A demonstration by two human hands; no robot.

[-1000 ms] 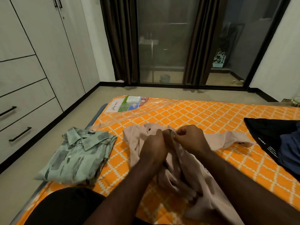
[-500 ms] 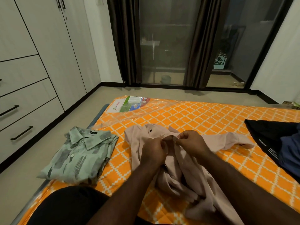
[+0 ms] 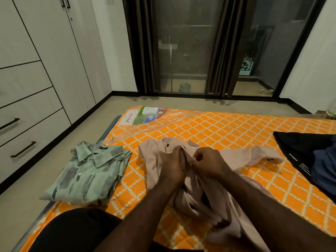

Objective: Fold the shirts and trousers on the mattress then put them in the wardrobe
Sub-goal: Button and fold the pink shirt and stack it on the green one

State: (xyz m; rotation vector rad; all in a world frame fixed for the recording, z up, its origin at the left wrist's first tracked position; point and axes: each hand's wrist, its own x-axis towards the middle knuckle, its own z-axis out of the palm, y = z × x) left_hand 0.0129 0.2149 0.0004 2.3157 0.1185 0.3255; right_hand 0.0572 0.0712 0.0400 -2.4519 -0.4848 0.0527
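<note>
A pale pink shirt lies crumpled on the orange patterned mattress in front of me. My left hand and my right hand meet at its button placket near the collar, both pinching the fabric. One sleeve stretches out to the right. A folded green patterned shirt rests at the mattress's left edge. Dark clothes, black and blue, lie in a heap at the right edge.
The white wardrobe with drawers and black handles lines the left wall, doors closed. A strip of floor separates it from the mattress. Loose clear plastic wrap with a label covers the mattress's far left corner. Curtained glass doors stand behind.
Both hands stay at the pink shirt's placket with only small finger shifts. The camera view tilted up slightly.
</note>
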